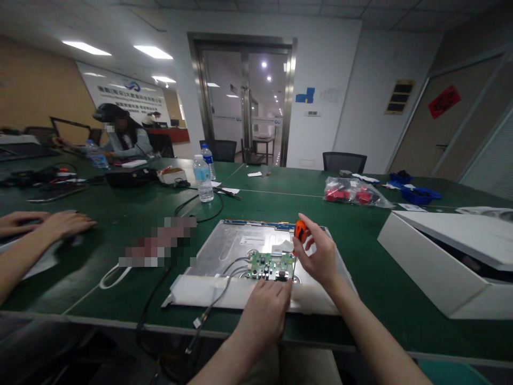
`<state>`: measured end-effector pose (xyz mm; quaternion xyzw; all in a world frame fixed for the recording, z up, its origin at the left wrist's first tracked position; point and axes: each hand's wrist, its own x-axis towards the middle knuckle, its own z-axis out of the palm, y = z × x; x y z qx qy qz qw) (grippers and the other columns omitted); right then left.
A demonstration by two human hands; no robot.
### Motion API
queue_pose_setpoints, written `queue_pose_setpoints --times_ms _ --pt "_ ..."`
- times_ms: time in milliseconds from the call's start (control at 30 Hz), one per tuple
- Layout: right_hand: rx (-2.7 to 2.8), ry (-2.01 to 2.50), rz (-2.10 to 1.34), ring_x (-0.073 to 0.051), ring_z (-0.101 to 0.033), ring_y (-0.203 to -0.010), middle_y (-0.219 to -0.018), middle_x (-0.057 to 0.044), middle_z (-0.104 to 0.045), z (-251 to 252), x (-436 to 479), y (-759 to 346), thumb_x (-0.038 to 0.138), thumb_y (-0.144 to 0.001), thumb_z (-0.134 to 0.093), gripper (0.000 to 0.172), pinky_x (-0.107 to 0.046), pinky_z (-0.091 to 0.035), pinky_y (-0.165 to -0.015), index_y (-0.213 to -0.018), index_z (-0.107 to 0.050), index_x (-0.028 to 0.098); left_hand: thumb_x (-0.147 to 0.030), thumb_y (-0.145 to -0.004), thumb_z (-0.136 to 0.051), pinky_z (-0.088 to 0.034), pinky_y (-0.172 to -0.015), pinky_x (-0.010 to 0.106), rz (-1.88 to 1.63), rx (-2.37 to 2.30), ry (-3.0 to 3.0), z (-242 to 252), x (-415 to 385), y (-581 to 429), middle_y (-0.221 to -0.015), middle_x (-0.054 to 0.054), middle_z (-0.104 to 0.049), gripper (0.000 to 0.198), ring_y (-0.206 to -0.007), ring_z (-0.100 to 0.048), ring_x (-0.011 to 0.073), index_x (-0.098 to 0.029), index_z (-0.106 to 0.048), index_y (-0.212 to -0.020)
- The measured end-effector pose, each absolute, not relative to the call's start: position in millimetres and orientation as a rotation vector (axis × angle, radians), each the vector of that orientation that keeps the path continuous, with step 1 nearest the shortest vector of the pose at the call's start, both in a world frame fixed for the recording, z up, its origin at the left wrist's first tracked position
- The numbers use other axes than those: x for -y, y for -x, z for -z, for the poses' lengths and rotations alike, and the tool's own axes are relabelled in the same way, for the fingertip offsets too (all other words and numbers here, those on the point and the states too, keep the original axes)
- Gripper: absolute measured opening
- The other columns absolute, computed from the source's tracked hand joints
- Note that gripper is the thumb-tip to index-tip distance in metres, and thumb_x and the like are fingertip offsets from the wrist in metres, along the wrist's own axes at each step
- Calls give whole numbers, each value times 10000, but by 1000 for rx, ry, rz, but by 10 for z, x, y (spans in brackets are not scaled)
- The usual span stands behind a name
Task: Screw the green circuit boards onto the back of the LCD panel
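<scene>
Lays left hand [264, 307] palm down on the near edge of the metal panel [228, 243], fingers loosely apart and closed on nothing, fingertips touching the near side of the green circuit board [269, 264]. Holds right hand [319, 258] raised just right of that board, wrist bent back, thumb and fingers clamped around an orange-handled screwdriver [300, 231]; cannot make out its shaft. Sees the one board lying flat on the one panel, a bundle of grey wires [230, 267] running off its left end, and the panel flat on the green table [360, 256] straight ahead. Counts two water bottles [203, 179] standing close together farther back, one open white box [436, 267] to the right, one clear bag of red parts [352, 191], some blue pieces [417, 193] beyond it, and two chairs [344, 160] at the far side. Notes a co-worker's two hands [64, 223] resting flat on the table at the left, and another person [120, 133] seated far off. Cannot read the wall banner [128, 91], the red door sign [444, 101] or the bottle labels: too small.
</scene>
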<state>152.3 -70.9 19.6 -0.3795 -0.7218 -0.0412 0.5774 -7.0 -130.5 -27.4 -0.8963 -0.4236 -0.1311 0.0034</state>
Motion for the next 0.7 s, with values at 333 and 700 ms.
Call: queue_pose_setpoints --times_ms 333,700 --pt "1672 869 134 -97 -527 -608 -941 -45 -561 -198 691 -1518 323 -837 -609 317 -225 -478 -494 -1132 -545 226 -76 -876 -384 -423 -793 379 422 1319 2815 326 1277 79 -899 90 -634 388 -858 -565 229 -129 -499 -1243" --pt "1681 848 111 -104 -527 -593 -873 -30 -583 -191 694 -1533 287 -845 -589 330 -231 -480 -496 -1156 -511 214 -67 -863 -391 -415 -797 375 434 1307 2802 307 1298 74 -898 89 -634 401 -856 -561 227 -123 -495 -1247"
